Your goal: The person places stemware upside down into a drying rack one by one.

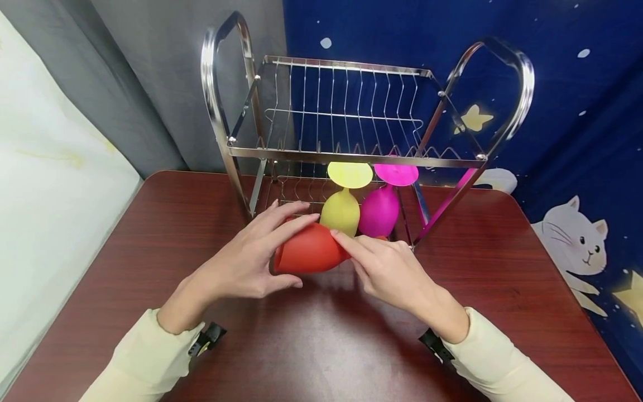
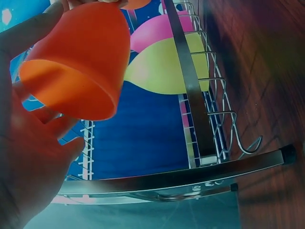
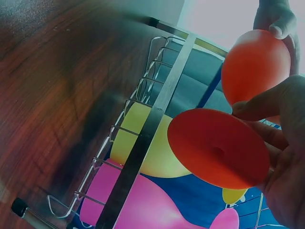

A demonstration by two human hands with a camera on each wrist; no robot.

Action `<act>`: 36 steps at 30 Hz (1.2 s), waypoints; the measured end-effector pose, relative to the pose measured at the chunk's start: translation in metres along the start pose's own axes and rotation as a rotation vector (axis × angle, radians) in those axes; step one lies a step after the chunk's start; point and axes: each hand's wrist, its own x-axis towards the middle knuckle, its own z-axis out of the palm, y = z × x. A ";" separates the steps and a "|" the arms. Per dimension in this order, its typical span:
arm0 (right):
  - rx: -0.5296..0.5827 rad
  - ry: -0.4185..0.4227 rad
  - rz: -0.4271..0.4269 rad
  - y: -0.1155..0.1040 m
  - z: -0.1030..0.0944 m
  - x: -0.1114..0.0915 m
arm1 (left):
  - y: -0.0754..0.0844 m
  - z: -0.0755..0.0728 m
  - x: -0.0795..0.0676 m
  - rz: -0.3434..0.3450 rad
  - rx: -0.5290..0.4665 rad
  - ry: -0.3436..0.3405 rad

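Note:
A red goblet (image 1: pixel 313 249) is held sideways in front of the rack, its mouth towards the left. My right hand (image 1: pixel 389 268) pinches the stem between thumb and fingers; the round foot (image 3: pixel 214 148) faces the right wrist camera. About the bowl (image 2: pixel 78 52), my left hand (image 1: pixel 246 254) is spread wide, fingers over its upper side and the thumb stretched below, apart from it in the head view. Whether the left fingertips touch the bowl is hard to tell. Behind, a yellow goblet (image 1: pixel 340 212) and a magenta goblet (image 1: pixel 380 212) stand upside down on the lower rack level.
A two-level chrome dish rack (image 1: pixel 351 158) stands at the back of the brown wooden table (image 1: pixel 311 357). Its curved side frames rise at left and right. A blue curtain (image 1: pixel 402 28) with stars and a cat print hangs behind, next to a grey one (image 1: pixel 166 84).

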 end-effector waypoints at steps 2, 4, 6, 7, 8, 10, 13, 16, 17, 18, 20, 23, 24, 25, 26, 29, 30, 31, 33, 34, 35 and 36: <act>-0.012 -0.004 -0.006 -0.001 0.000 0.001 | 0.002 0.000 0.001 0.015 0.029 -0.001; -0.019 -0.009 -0.008 -0.002 0.000 0.002 | 0.004 0.000 0.002 0.030 0.071 -0.007; -0.028 -0.017 -0.010 -0.003 0.000 0.003 | 0.007 0.000 0.003 0.038 0.123 -0.022; -0.032 -0.023 -0.009 -0.003 0.000 0.003 | 0.008 0.000 0.003 0.040 0.150 -0.031; -0.040 -0.029 -0.010 -0.003 0.000 0.004 | 0.010 0.000 0.004 0.044 0.178 -0.041; -0.056 -0.037 -0.014 -0.004 0.000 0.004 | 0.013 0.000 0.004 0.046 0.229 -0.066; -0.076 -0.043 -0.027 -0.005 0.000 0.004 | 0.018 0.001 0.005 0.040 0.289 -0.106; -0.085 -0.048 -0.037 -0.006 -0.001 0.004 | 0.022 0.003 0.006 0.031 0.337 -0.149; -0.090 -0.050 -0.040 -0.006 -0.001 0.004 | 0.023 0.003 0.006 0.028 0.351 -0.161; -0.095 -0.051 -0.042 -0.007 -0.001 0.005 | 0.024 0.004 0.006 0.027 0.363 -0.171; -0.103 -0.055 -0.045 -0.007 -0.001 0.005 | 0.025 0.004 0.006 0.026 0.384 -0.186; -0.115 -0.063 -0.049 -0.007 -0.002 0.006 | 0.026 0.005 0.006 0.028 0.403 -0.196; -0.115 -0.065 -0.050 -0.007 -0.002 0.006 | 0.026 0.005 0.006 0.027 0.407 -0.197; -0.115 -0.068 -0.050 -0.008 -0.002 0.007 | 0.026 0.005 0.006 0.027 0.412 -0.197; -0.115 -0.070 -0.051 -0.008 -0.002 0.007 | 0.026 0.005 0.006 0.028 0.421 -0.198; -0.115 -0.073 -0.054 -0.008 -0.003 0.008 | 0.025 0.006 0.007 0.036 0.456 -0.193; -0.114 -0.074 -0.054 -0.008 -0.003 0.008 | 0.024 0.006 0.006 0.041 0.469 -0.191; -0.114 -0.076 -0.055 -0.008 -0.003 0.008 | 0.024 0.006 0.006 0.044 0.478 -0.190; -0.118 -0.080 -0.058 -0.009 -0.004 0.008 | 0.023 0.007 0.006 0.050 0.492 -0.188; -0.122 -0.082 -0.060 -0.009 -0.004 0.009 | 0.023 0.007 0.006 0.054 0.493 -0.189; -0.123 -0.085 -0.063 -0.009 -0.004 0.009 | 0.023 0.008 0.006 0.057 0.497 -0.188; -0.123 -0.089 -0.066 -0.009 -0.005 0.009 | 0.023 0.008 0.006 0.059 0.504 -0.188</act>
